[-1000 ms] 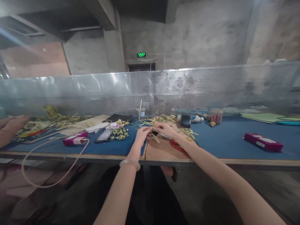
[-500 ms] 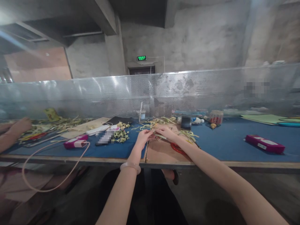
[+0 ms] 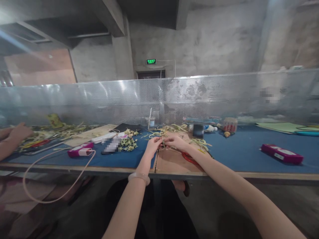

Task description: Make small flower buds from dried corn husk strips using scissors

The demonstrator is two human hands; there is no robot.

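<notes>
My left hand (image 3: 154, 146) and my right hand (image 3: 176, 143) meet over the front part of the bench, thumbs and fingertips pinched together. Between them is a thin pale green plant strip (image 3: 163, 143), small and partly hidden by the fingers. Beneath my hands lies a brown board (image 3: 171, 162). More pale green and yellowish strips (image 3: 175, 128) lie loose behind my hands and beside my right wrist. A red loop handle (image 3: 190, 158), seemingly of scissors, shows partly under my right forearm.
Left of my hands are a pile of small green pieces (image 3: 129, 144), a phone (image 3: 111, 146) and a magenta box (image 3: 80, 150) with a cable. A bottle (image 3: 210, 128), a jar (image 3: 229, 124) and another magenta box (image 3: 281, 153) stand right. A co-worker's hands (image 3: 20, 132) are far left.
My right hand's fingers have curled in closer to my left fingertips, and the strip that stretched along my right hand no longer shows there. The co-worker's hand has shifted slightly.
</notes>
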